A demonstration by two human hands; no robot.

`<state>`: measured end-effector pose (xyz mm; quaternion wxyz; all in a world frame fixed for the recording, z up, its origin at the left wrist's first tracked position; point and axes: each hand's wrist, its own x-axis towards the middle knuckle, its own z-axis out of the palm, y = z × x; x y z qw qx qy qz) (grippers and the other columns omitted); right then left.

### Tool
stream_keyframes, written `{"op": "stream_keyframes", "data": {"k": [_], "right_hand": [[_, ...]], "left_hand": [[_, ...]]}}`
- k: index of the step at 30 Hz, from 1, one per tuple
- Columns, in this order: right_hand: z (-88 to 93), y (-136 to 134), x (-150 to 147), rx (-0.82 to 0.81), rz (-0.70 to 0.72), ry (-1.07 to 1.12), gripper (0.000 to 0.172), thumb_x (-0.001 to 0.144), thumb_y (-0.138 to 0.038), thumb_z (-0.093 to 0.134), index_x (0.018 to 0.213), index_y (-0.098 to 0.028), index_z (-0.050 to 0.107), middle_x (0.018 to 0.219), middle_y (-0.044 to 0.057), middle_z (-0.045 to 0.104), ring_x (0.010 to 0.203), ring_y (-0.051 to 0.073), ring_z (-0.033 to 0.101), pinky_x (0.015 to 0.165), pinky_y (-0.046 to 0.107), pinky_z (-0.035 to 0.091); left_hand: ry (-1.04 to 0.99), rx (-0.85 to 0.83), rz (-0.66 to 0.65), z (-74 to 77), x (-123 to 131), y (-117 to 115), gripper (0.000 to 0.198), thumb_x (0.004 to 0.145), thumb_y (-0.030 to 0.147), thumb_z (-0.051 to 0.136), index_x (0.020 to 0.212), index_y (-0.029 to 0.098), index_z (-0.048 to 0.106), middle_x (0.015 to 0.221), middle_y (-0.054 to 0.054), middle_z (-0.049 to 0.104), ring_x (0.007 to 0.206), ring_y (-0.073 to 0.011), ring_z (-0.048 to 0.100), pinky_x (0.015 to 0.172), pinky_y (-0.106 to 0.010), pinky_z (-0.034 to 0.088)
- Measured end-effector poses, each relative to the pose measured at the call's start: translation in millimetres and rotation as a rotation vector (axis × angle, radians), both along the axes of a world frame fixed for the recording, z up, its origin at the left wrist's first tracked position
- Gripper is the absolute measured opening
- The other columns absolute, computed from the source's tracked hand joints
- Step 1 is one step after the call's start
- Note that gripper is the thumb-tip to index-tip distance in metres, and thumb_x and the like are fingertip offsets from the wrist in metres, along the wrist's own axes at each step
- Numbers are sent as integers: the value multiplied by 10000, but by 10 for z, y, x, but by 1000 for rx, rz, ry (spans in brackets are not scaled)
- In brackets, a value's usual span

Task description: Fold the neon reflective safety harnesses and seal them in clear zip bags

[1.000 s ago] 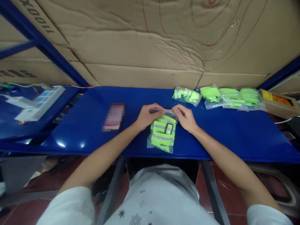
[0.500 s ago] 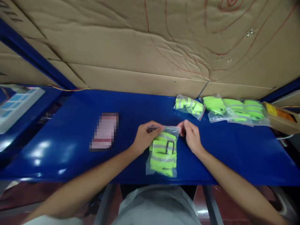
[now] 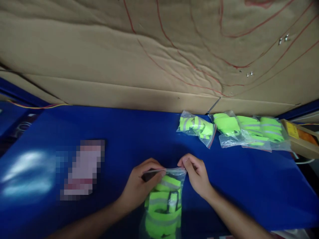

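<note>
A clear zip bag (image 3: 163, 212) holds folded neon-yellow straps with grey reflective stripes and a black buckle. It lies near the table's front edge, its zip edge toward the back. My left hand (image 3: 143, 179) pinches that edge left of its middle, thumb on top. At the right corner of the same edge, my right hand (image 3: 195, 171) grips the plastic between thumb and curled fingers.
On the blue table (image 3: 119, 139), another bag of neon straps (image 3: 196, 126) and several more bags (image 3: 226, 126) lie along the back right. An open cardboard box (image 3: 301, 137) stands beyond them. A blurred-out pinkish object (image 3: 84, 169) is at left. Cardboard (image 3: 99, 49) covers the back.
The view has moved closer and tilted, so the table items appear lower. Both hands still hold the bag's top edge, and the right hand looks slightly nearer the left.
</note>
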<state>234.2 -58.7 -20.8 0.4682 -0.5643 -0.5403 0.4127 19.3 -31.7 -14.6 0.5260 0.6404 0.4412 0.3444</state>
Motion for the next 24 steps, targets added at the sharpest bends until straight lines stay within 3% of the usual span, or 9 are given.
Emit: {"op": "stream_keyframes", "data": {"k": [10,15,24], "right_hand": [[43,-15,12,28,-14,-61,358,1031,-349,525,736,-202,666,647,-2,630,569,121,585,530,224,441],[46,-15,5,8,10,-88,388,1030,-403,531,729,-197,664,650,2,628,575,122,570,544,236,434],[-34,-9,-47,66,8,-21,441,989,-523,570,711,-191,658,612,-13,542,558,114,455,534,258,348]], "left_hand": [[-46,-50,9,56,5,18,105,908,290,721,871,215,784,813,-43,716,708,-138,678,612,-213,507],[-65,-101,14,37,0,-10,131,895,334,742,863,213,781,830,-30,712,724,-128,657,620,-207,480],[-82,-13,28,-42,51,-8,223,840,398,787,872,178,783,851,-38,739,757,-145,646,664,-231,469]]}}
